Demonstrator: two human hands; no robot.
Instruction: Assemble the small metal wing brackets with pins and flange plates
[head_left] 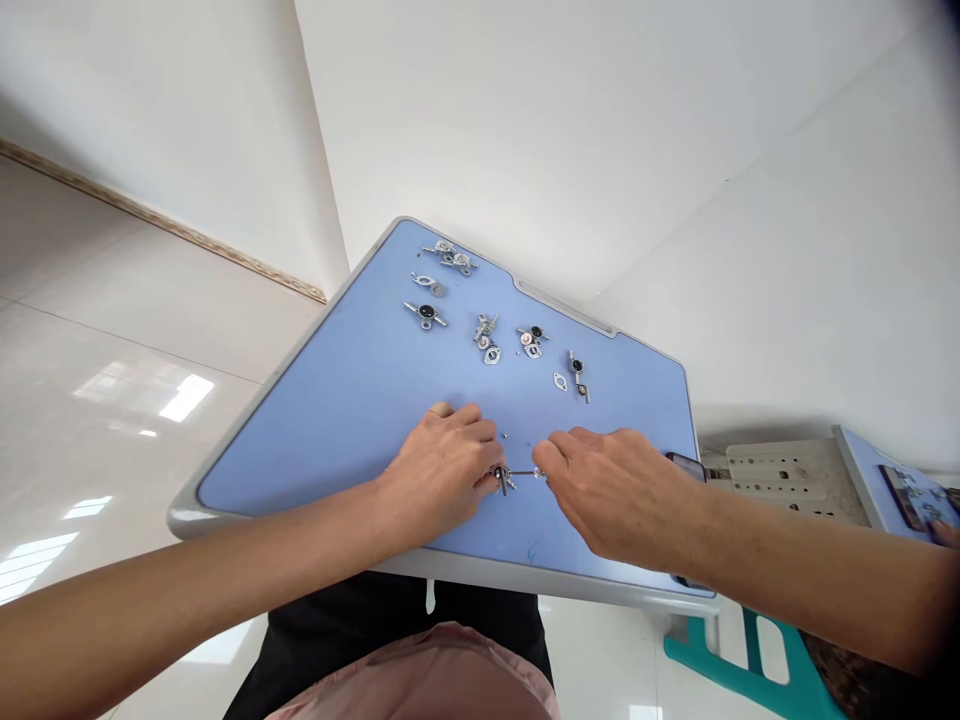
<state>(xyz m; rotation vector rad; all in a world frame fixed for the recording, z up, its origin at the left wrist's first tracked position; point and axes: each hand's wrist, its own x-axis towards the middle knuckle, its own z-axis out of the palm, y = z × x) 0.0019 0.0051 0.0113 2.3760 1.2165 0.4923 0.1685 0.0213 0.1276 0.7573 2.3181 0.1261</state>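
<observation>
My left hand (442, 465) is closed around a small metal valve fitting (501, 476) with pipe stubs, held low over the blue tabletop. From the other side, my right hand (611, 490) grips a screwdriver (523, 473); its thin shaft points left and its tip meets the fitting. Most of the handle is hidden in my fingers, with a clear bit showing at the front. A tiny screw (505, 436) lies just beyond my left fingertips. Farther back sit a fitting with a black disc (576, 366) and a flat oval metal plate (560, 382).
More metal fittings and plates lie in groups toward the back, such as a fitting (426, 312) and a plate (492, 355). A phone (686, 466) rests at the table's right edge, partly behind my right arm. A green stool (750, 665) stands lower right. White walls border the table.
</observation>
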